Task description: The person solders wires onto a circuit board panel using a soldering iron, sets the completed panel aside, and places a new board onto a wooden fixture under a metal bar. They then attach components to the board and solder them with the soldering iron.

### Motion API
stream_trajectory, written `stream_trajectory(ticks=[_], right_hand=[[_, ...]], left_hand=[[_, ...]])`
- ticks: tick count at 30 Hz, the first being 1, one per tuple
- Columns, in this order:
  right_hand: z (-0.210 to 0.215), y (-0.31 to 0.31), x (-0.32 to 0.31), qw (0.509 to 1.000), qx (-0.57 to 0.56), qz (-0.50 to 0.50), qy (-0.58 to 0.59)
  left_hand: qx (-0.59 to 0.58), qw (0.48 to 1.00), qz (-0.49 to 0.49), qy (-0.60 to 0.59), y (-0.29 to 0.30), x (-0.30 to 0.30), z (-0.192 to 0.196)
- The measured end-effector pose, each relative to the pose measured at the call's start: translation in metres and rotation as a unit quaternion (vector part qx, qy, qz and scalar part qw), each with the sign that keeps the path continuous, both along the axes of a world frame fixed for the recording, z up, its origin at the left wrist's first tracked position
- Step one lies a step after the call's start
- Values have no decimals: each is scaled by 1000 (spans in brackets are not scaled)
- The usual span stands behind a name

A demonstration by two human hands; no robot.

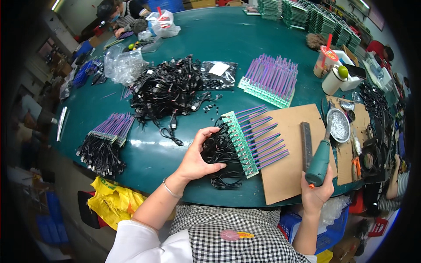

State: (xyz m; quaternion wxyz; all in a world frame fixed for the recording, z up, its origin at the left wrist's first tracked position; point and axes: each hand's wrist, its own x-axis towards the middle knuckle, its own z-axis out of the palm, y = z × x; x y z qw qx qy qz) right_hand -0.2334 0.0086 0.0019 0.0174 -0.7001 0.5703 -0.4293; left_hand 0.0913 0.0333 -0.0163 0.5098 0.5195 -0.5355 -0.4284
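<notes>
My left hand [195,155] is curled around a bunch of black cables [217,147], thumb on the near side. The cables join one long edge of a green circuit board strip [241,144]. From its other edge, thin purple wires [269,144] fan out to the right over a cardboard sheet [285,179]. My right hand [316,193] is closed on the green handle of a soldering iron [319,164]. The iron points away from me, its front end by a round metal bowl [338,125] of silvery material. A dark bar [306,144] lies on the cardboard beside the iron.
A big heap of black cables [166,90] fills the table's middle. Another wired board [267,98] lies at the back, and a finished-looking cable bundle [103,151] at the left. Right of me stand a drink cup [325,61] and white container [333,82]. A co-worker [127,15] sits far left.
</notes>
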Motion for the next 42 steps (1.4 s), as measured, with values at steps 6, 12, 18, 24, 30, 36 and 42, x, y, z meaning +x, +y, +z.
stream_trajectory(ticks=[6, 12, 18, 24, 30, 36, 42], right_hand=[[-1, 3, 3, 999, 36, 0, -24], [-5, 11, -3, 999, 40, -7, -31], [-3, 12, 2, 997, 56, -8, -56], [-1, 12, 7, 999, 37, -6, -23], [8, 15, 12, 999, 41, -1, -27], [-2, 8, 2, 999, -18, -30, -21], [2, -2, 6, 1000, 6, -10, -9]], left_hand=[[-74, 981, 50, 173, 40, 32, 44], [-191, 945, 225, 141, 120, 101, 114], [-141, 906, 390, -81, 176, 168, 173], [60, 817, 449, -356, 180, 286, 127], [345, 713, 364, -490, 156, 297, 135], [179, 557, 467, -663, 145, 223, 152], [-84, 914, 248, -312, 53, 92, 121]])
